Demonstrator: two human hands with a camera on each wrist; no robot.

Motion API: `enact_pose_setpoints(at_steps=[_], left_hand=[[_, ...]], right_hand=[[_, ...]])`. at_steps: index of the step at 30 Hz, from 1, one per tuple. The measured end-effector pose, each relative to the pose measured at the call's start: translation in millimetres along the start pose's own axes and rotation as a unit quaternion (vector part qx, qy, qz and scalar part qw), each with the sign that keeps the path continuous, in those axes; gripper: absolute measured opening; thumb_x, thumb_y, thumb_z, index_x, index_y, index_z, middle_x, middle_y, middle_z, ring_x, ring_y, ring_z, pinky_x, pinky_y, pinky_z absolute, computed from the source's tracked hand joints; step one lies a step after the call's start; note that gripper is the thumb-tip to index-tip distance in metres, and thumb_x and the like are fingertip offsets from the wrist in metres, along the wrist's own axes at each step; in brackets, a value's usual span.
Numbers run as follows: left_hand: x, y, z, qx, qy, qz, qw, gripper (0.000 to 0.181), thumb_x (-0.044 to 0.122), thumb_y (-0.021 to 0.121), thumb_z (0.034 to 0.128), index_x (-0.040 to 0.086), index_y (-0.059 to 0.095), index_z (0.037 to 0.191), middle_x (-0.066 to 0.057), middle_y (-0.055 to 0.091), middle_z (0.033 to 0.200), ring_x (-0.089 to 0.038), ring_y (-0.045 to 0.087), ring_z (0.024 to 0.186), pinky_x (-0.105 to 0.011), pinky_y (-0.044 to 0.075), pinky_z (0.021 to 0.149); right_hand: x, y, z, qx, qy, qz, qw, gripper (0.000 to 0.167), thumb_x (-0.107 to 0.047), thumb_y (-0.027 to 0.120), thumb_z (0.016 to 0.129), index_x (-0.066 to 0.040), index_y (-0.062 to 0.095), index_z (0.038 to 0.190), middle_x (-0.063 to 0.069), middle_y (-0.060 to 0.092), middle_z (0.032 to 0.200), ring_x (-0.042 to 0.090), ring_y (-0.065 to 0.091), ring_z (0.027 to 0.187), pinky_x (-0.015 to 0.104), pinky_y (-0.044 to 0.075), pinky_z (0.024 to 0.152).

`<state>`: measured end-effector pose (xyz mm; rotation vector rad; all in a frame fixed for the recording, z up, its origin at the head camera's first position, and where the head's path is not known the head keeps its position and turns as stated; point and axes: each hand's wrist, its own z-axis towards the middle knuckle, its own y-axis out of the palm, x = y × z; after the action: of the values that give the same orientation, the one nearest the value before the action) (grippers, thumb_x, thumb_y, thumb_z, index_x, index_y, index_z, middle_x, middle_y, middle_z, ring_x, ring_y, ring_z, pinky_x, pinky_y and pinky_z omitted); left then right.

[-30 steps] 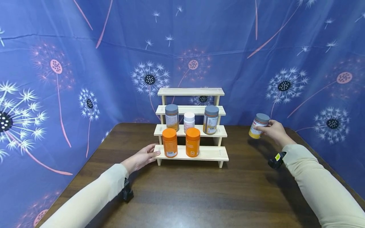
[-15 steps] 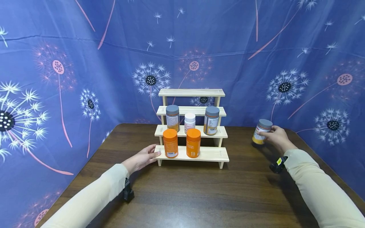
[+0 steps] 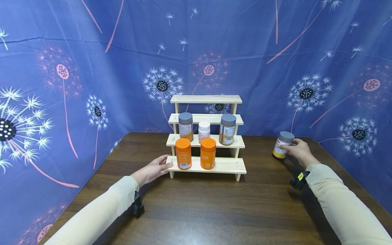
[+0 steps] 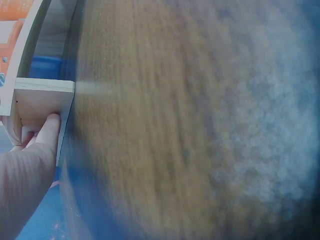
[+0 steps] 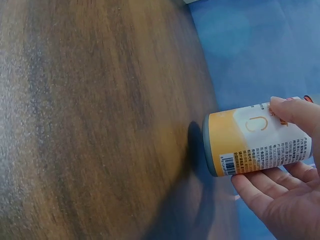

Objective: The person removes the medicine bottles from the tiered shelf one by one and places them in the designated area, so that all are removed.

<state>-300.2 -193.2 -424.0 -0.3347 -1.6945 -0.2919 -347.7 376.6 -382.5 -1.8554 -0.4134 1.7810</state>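
Note:
At the right rear of the table, my right hand [image 3: 300, 151] grips a grey-lidded supplement bottle [image 3: 283, 145] with a white and yellow label. The right wrist view shows the thumb on one side of this bottle [image 5: 260, 135] and the fingers along the other. It is close to the tabletop; I cannot tell whether its base touches. My left hand [image 3: 152, 170] holds the left end of the lowest step of a wooden tiered rack [image 3: 228, 165]. In the left wrist view its thumb [image 4: 50, 131] presses the rack's side support [image 4: 42, 97]; the other fingers are mostly hidden.
Two orange bottles [image 3: 183, 154] stand on the lowest step. One step up, a small white bottle [image 3: 203, 132] stands between two grey-lidded bottles [image 3: 227, 131]. The dark wooden table [image 3: 214, 211] meets a blue dandelion-print cloth [image 3: 122, 85] behind and at the sides.
The right hand has lowered the grey-lidded bottle toward the tabletop, slightly to the right, and the bottle has become more upright. The left hand keeps its place on the rack.

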Motion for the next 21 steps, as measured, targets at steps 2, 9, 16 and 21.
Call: enact_pose_setpoints(at_steps=[2,9,16,21], left_hand=[[0.0,-0.4,0.1,0.0,0.0,0.0,1.0,0.064,0.008,0.048,0.1013,-0.004,0.01,0.152,-0.026,0.023,0.155,-0.015,0.051,0.118,-0.043,0.036,0.114],[-0.1,-0.1,-0.8,-0.001,-0.002,-0.004,1.0,0.065,0.008,0.048,0.1014,-0.004,0.01,0.152,-0.026,0.023,0.155,-0.014,0.052,0.117,-0.044,0.035,0.115],[1.0,1.7,-3.0,0.0,-0.004,-0.01,0.9999,0.066,0.007,0.048,0.1012,-0.004,0.008,0.152,-0.027,0.021,0.156,-0.017,0.05,0.12,-0.047,0.031,0.117],[0.6,0.8,-0.9,0.001,-0.004,-0.002,1.0,0.065,0.009,0.047,0.1019,-0.004,0.008,0.152,-0.027,0.02,0.156,-0.021,0.048,0.124,-0.047,0.031,0.117]], right_hand=[[1.0,-0.1,-0.1,-0.001,0.001,0.003,1.0,0.09,-0.038,0.062,0.092,0.018,0.017,0.145,0.039,0.031,0.144,0.046,0.041,0.127,0.011,0.05,0.068],[4.4,1.4,-3.0,0.0,0.007,0.01,0.9999,0.089,-0.035,0.062,0.093,0.017,0.014,0.146,0.039,0.028,0.146,0.048,0.038,0.131,0.031,0.055,0.088],[6.1,1.4,-7.0,0.019,0.0,0.007,0.9998,0.083,-0.03,0.062,0.093,0.02,0.018,0.143,0.04,0.032,0.143,0.048,0.04,0.127,0.009,0.045,0.066],[10.2,1.3,-5.2,0.028,0.0,-0.006,0.9996,0.082,-0.032,0.062,0.093,0.018,0.021,0.143,0.041,0.034,0.142,0.049,0.039,0.129,0.041,0.05,0.092]])
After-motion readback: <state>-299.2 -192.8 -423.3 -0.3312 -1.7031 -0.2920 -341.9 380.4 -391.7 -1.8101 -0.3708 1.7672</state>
